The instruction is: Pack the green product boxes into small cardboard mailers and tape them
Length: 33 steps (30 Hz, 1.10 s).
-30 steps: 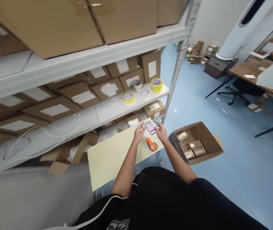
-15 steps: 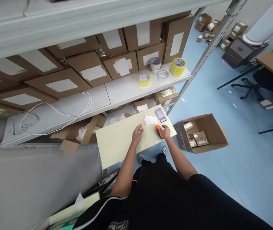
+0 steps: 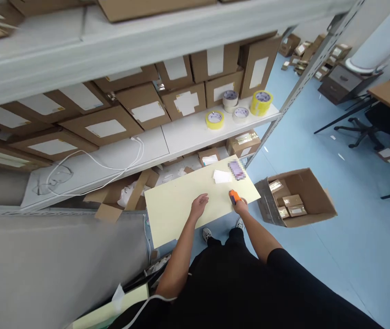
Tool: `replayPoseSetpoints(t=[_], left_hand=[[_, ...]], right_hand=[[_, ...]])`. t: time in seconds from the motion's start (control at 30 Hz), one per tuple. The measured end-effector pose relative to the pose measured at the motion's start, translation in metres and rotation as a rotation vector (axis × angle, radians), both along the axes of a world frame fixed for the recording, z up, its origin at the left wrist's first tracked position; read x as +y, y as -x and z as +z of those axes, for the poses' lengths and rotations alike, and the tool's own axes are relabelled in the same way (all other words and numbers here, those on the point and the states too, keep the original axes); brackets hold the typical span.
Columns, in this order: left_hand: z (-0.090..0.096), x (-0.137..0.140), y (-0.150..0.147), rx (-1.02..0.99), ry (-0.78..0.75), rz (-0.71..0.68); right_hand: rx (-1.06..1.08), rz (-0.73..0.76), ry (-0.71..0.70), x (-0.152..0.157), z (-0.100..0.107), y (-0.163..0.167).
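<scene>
My right hand is closed around an orange and dark tape dispenser at the right end of a pale yellow table. A tan ring, apparently its tape roll, shows beside my fingers. Over the middle of the tabletop is my left hand, empty, with its fingers stretched loosely. White paper slips lie beyond my hands. To their right rests a phone with a blurred screen.
An open cardboard box holding several small cartons stands on the floor at right. Behind the table is a shelf with labelled cartons, tape rolls and a white cable. A metal post rises at its right end.
My right hand has turned the tape dispenser, so its orange end points away to the upper left. My left hand's fingers have straightened somewhat. The whole view has shifted slightly.
</scene>
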<state>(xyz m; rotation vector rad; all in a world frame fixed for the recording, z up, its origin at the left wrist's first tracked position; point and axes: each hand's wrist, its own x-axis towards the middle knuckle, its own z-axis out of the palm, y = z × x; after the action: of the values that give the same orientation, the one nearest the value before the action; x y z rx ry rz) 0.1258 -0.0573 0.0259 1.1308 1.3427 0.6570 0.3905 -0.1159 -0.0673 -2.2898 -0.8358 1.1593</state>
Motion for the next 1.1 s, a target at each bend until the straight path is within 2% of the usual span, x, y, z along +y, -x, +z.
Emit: replayPoseSetpoints(t=[0.13, 0.27, 0.37, 0.43, 0.53, 0.63, 0.73, 0.87, 1.0, 1.1], left_hand=[[0.010, 0.003, 0.009, -0.054, -0.009, 0.025], [0.018, 0.005, 0.020, -0.087, -0.052, 0.048], [0.030, 0.007, 0.024, -0.079, -0.112, 0.063], [0.043, 0.008, 0.025, -0.106, -0.158, 0.051], [0.066, 0.010, 0.026, -0.195, -0.205, -0.010], [0.087, 0.012, 0.032, -0.251, -0.241, 0.008], [0.102, 0.014, 0.040, -0.270, -0.257, 0.033], [0.108, 0.019, 0.039, -0.335, -0.264, 0.052], [0.109, 0.027, 0.024, -0.309, -0.282, 0.166], [0.118, 0.034, 0.013, -0.313, -0.304, 0.181]], right_hand=[[0.063, 0.023, -0.085, 0.005, 0.028, 0.005], [0.165, 0.069, -0.233, 0.015, 0.060, 0.032], [0.505, 0.043, -0.482, 0.030, 0.099, 0.059], [0.705, 0.052, -0.558, 0.041, 0.130, 0.077], [0.805, 0.142, -0.599, 0.054, 0.175, 0.098], [0.779, 0.172, -0.627, 0.062, 0.203, 0.112], [0.775, 0.172, -0.640, 0.064, 0.217, 0.117], [0.812, 0.249, -0.616, 0.066, 0.224, 0.109], [0.807, 0.226, -0.612, 0.078, 0.224, 0.079], [0.781, 0.169, -0.604, 0.093, 0.220, 0.047]])
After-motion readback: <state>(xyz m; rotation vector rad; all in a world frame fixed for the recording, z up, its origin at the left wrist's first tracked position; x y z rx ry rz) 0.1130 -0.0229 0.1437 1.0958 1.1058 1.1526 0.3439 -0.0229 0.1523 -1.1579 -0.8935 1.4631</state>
